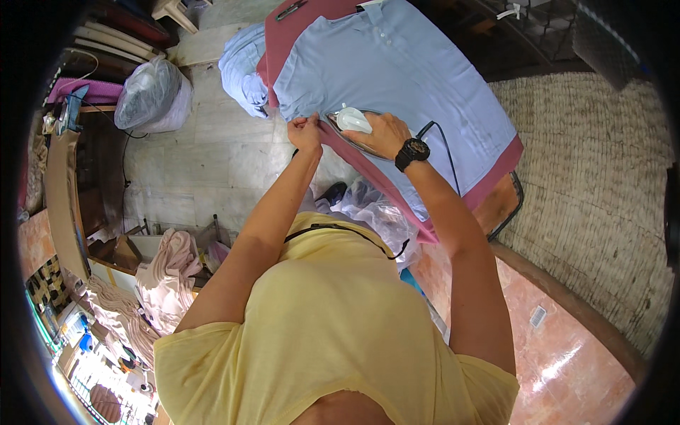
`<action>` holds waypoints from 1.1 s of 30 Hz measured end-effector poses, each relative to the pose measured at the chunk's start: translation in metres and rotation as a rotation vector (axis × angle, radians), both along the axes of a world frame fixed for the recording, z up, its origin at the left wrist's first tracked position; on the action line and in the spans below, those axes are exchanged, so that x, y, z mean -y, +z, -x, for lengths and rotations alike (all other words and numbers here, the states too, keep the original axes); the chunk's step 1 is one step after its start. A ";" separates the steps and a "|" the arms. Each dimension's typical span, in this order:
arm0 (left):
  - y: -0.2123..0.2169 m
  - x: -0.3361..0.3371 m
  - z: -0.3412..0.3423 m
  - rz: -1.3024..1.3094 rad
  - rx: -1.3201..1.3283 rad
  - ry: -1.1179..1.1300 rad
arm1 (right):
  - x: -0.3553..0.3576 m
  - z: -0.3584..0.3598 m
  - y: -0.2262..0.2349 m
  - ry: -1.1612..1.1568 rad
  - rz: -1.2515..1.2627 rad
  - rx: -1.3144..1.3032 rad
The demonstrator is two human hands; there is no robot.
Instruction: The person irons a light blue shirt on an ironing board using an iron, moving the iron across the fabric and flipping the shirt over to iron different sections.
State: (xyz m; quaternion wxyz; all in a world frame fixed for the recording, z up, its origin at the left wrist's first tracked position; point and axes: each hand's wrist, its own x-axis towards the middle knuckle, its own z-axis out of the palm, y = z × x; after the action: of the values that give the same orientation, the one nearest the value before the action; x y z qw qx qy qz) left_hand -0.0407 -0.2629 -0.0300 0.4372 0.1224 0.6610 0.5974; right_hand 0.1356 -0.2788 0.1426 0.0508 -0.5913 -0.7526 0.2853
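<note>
A light blue shirt (404,78) lies spread over an ironing board with a dark pink cover (513,154). My right hand (386,136) is wrapped round a clothes iron (352,120) with a whitish top, which rests on the shirt near the board's close edge. From the iron a black cord (448,145) loops off to the right. Just left of the iron, my left hand (304,132) pinches the edge of the shirt, fingers closed on the cloth. The iron's soleplate is mostly hidden.
More light blue cloth (244,71) hangs at the board's left end. Small dark scissors-like snips (291,10) lie at its far corner. A stuffed clear plastic bag (152,95) stands on the floor at left. Beneath the board is crumpled plastic (379,212). Pinkish garments (170,273) are piled at lower left.
</note>
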 end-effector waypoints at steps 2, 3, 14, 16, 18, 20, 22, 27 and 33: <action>0.003 0.002 0.001 -0.011 0.027 -0.006 | 0.001 -0.006 -0.003 0.008 -0.020 0.012; 0.004 0.002 0.001 -0.016 0.040 -0.011 | 0.005 -0.010 -0.006 0.008 -0.024 0.036; 0.004 0.016 0.011 -0.145 0.018 -0.179 | 0.023 -0.045 0.004 -0.011 0.007 0.267; 0.011 0.017 0.005 -0.213 -0.063 -0.285 | 0.037 -0.101 -0.014 0.023 0.031 0.382; 0.016 0.018 -0.005 -0.317 -0.134 -0.472 | 0.064 -0.162 -0.017 0.127 -0.229 0.501; 0.014 0.020 -0.006 -0.250 -0.284 -0.674 | 0.068 -0.183 -0.015 0.002 -0.080 0.429; 0.017 0.023 -0.014 -0.183 -0.230 -0.746 | 0.077 -0.186 -0.027 0.046 -0.216 0.416; 0.017 0.026 -0.023 -0.132 -0.241 -0.573 | 0.074 -0.077 -0.033 -0.021 -0.180 0.278; 0.006 0.026 -0.018 -0.168 -0.293 -0.567 | 0.075 -0.106 -0.030 -0.020 -0.176 0.338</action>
State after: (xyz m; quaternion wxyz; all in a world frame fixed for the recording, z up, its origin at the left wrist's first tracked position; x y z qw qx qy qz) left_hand -0.0223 -0.2885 -0.0237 0.4749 0.4218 0.6048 0.4804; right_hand 0.2417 -0.3534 0.1131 -0.0220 -0.6314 -0.7666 0.1147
